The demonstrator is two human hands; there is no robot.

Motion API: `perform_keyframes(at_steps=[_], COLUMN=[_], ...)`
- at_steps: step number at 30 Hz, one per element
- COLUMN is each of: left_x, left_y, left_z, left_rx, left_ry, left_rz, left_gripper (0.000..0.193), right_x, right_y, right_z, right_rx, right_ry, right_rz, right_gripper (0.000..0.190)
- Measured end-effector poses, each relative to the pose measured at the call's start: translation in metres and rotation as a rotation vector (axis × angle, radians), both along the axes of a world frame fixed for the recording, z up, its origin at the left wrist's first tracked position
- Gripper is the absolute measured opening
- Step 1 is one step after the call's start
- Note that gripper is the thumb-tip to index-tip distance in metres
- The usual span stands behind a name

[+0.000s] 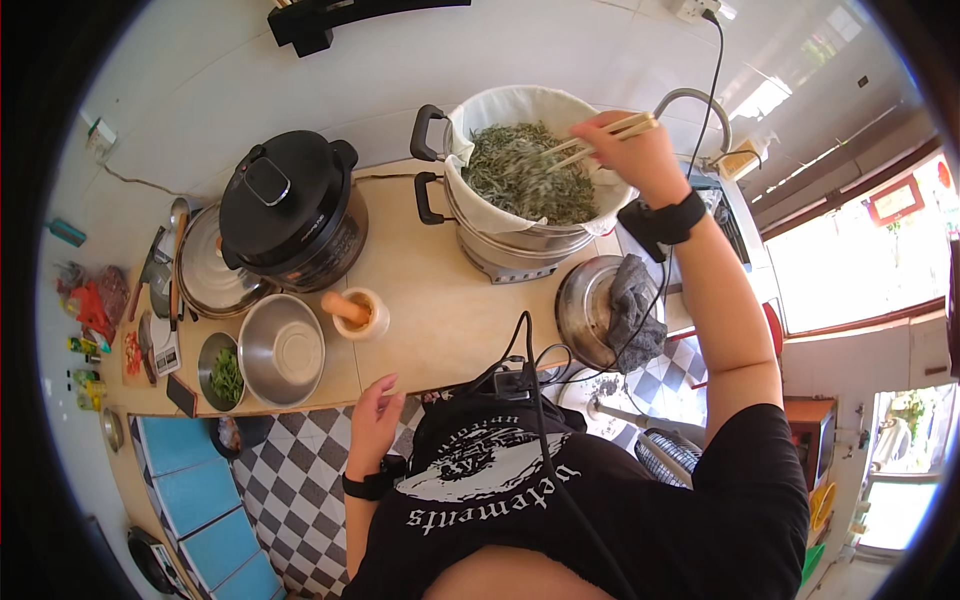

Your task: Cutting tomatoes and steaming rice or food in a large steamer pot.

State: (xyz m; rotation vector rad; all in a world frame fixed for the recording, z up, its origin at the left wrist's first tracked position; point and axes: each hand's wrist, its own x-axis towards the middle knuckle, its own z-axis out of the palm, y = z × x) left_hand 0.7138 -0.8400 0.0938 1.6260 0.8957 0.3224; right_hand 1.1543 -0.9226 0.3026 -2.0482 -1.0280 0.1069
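Note:
My right hand point(634, 157) grips a pair of light chopsticks point(574, 146) over a two-handled steamer pot. Their tips reach into chopped green leaves point(517, 180), blurred at that spot. Pale cloth point(517, 101) lines the pot and folds over its rim. Beneath, an electric base with a control panel point(525, 274) carries the steel tier point(517, 244). My left hand point(377, 420) hangs beside the counter's front edge, fingers loosely apart and holding nothing. Nearest to it are a steel bowl point(277, 349) and a small mortar point(379, 319) with a wooden pestle point(345, 307) leaning in it.
A black-lidded electric pressure cooker point(289, 214) stands left on the counter point(420, 300), near a glass lid point(202, 270) and a bowl of green leaves point(225, 375). To the right, a grey cloth point(636, 315) drapes over a round metal pan point(581, 307). Black cables point(529, 352) hang before me.

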Motion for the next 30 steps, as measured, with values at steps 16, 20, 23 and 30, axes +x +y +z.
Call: perform_keyframes(at_steps=[16,20,23,30], left_x=[0.012,0.007,-0.001,0.008], left_y=[-0.001,-0.004,-0.005,-0.007], left_z=[0.008,0.012,0.003,0.012], left_rx=[0.026,-0.028,0.021,0.001], left_ry=[-0.011,-0.002,0.047,0.046], left_rz=[-0.017,0.014,0.016,0.031], left_gripper=[0.036,0.036,0.035,0.036], right_x=[-0.018,0.006,0.008,-0.018], right_y=[0.043,0.015,0.009,0.061], right_z=[-0.020,0.005,0.021,0.001], right_rx=[-0.086,-0.180,-0.160,0.009], right_ry=[-0.144,0.035,-0.124,-0.061], right_rz=[0.151,0.060,-0.066,0.169], right_gripper=[0.025,0.024,0.024,0.034])
